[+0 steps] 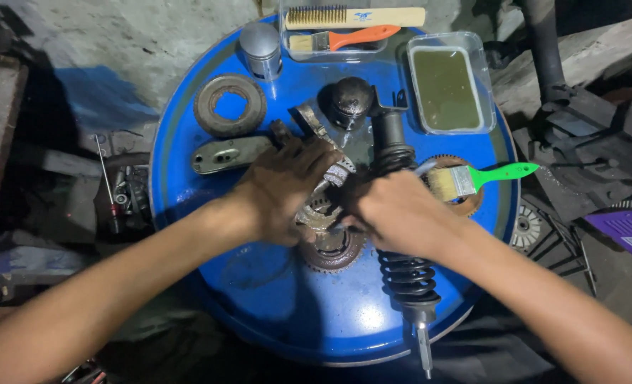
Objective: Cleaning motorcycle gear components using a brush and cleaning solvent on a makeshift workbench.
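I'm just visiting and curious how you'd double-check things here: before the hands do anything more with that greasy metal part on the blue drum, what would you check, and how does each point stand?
1. Both hands on the part: left hand and right hand both grip the greasy metal part. Ok.
2. Part over the drum top, not past its edge. Ok.
3. Green-handled brush close by the right hand. Ok.
4. Tray of murky liquid upright, clear of the hands. Ok.
5. Shock absorber lying steady: its lower end overhangs the rim. Not ok.
6. Grip firmness on the oily surface. Cannot tell.
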